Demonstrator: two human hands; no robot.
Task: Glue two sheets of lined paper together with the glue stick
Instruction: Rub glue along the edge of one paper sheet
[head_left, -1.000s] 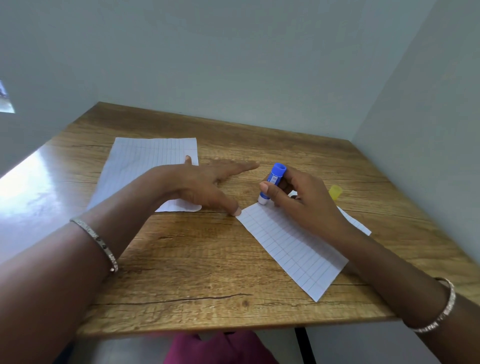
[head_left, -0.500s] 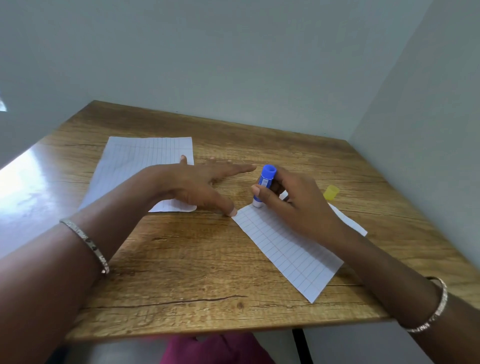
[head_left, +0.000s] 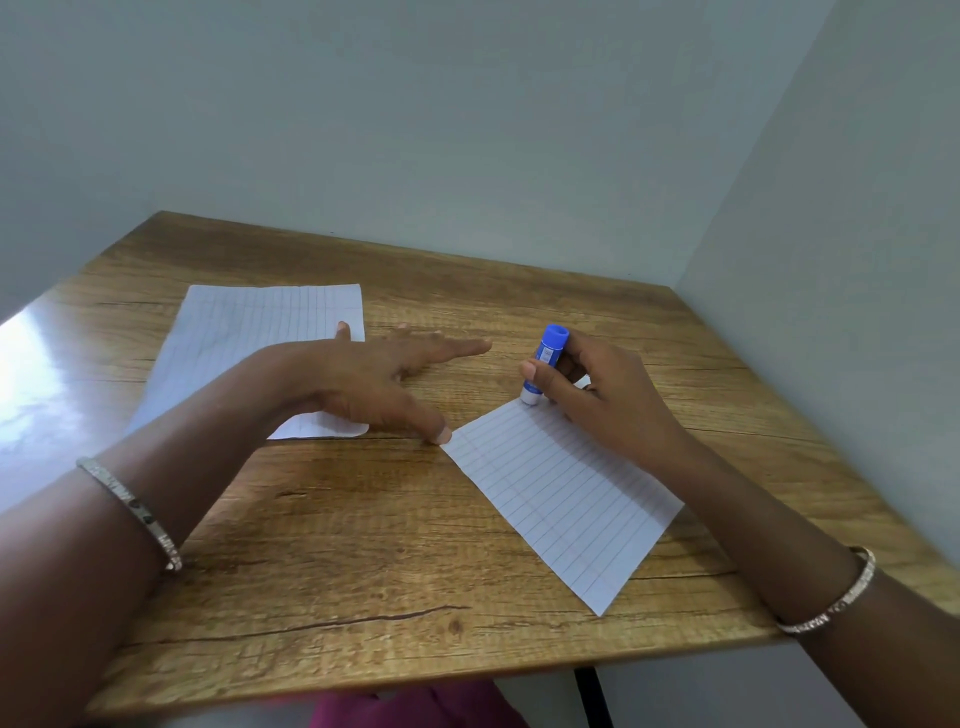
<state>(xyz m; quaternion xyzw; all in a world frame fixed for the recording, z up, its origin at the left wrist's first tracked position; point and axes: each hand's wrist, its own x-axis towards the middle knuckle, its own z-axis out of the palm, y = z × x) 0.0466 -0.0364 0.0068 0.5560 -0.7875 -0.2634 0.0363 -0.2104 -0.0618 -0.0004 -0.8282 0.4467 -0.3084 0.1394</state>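
Right hand (head_left: 597, 395): fingers closed round the glue stick (head_left: 543, 366), held nearly upright, white tip down on the far edge of the right sheet (head_left: 561, 488).
Left hand (head_left: 374, 379): flat and spread, holding nothing; thumb tip pins the sheet's left corner, palm lies over the near corner of the left sheet (head_left: 249, 338).
Change: over the last second the stick's tip has kept to the same far edge, shifting only slightly along it; both hands have held their posts.
Meaning: gluing looks under way along that edge; the sheets lie apart on the table (head_left: 363, 561), joining not yet done.
Cap: not visible now.
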